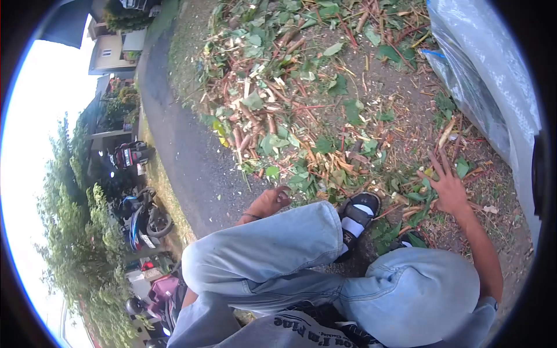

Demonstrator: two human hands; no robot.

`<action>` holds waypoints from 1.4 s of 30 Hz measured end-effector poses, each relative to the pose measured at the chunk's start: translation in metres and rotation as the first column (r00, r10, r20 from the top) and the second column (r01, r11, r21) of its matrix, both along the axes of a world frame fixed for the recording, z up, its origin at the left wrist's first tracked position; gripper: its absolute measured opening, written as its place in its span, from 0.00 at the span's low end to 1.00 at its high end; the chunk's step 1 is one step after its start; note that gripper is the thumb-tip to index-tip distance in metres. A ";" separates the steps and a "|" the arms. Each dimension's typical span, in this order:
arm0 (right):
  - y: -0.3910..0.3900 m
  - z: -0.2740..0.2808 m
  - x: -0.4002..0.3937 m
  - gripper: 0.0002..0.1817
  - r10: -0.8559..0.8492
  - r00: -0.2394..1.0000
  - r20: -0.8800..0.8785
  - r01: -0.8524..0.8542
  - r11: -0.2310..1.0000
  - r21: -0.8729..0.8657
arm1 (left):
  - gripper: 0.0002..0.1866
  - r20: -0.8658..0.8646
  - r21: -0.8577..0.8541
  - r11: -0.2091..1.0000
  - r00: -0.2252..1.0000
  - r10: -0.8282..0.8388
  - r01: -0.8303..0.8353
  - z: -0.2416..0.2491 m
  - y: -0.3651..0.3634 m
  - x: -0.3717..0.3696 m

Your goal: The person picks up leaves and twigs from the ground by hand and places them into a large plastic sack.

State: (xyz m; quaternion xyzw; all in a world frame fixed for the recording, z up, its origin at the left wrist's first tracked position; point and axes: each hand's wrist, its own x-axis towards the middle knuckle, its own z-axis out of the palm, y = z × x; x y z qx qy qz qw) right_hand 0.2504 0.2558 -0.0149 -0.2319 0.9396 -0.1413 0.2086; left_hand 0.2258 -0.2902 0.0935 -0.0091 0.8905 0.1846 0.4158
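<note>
My right hand (449, 185) reaches down with spread fingers over green leaves (420, 194) and thin stalks on the ground, its fingertips right at the litter. A pale piece of split stem (447, 133) lies just beyond those fingers. Beside my bent knee, my left hand (270, 203) hangs with loosely bent fingers and a gap between the tips, nothing visible in it. Chopped stems (246, 139), wood chips and torn leaves (278, 142) are strewn over the soil in front of me.
A large translucent plastic sheet or bag (487, 69) stands along the right side. My sandalled foot (357, 220) is planted among the leaves. To the left runs a paved path (180, 127), with parked motorcycles (145, 217), a tree (81, 209) and houses (110, 52) beyond.
</note>
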 end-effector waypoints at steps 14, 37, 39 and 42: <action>0.010 -0.053 0.012 0.49 0.023 1.000 -0.011 -0.023 1.000 0.009 | 0.23 -0.063 -0.052 0.998 0.997 -0.034 0.031 0.007 0.006 -0.001; -0.018 0.032 0.022 0.36 -0.414 0.909 -0.052 0.366 0.851 -0.377 | 0.21 -0.141 0.030 0.987 0.978 -0.152 0.158 -0.020 -0.009 -0.034; -0.018 0.059 0.011 0.31 -0.434 0.901 0.022 0.392 0.791 -0.469 | 0.21 -0.164 0.078 0.986 0.977 -0.135 0.149 0.018 0.027 -0.065; -0.013 0.111 -0.003 0.26 -0.498 0.860 0.111 0.473 0.697 -0.539 | 0.20 -0.248 0.144 0.959 0.947 -0.204 0.244 0.055 0.063 -0.113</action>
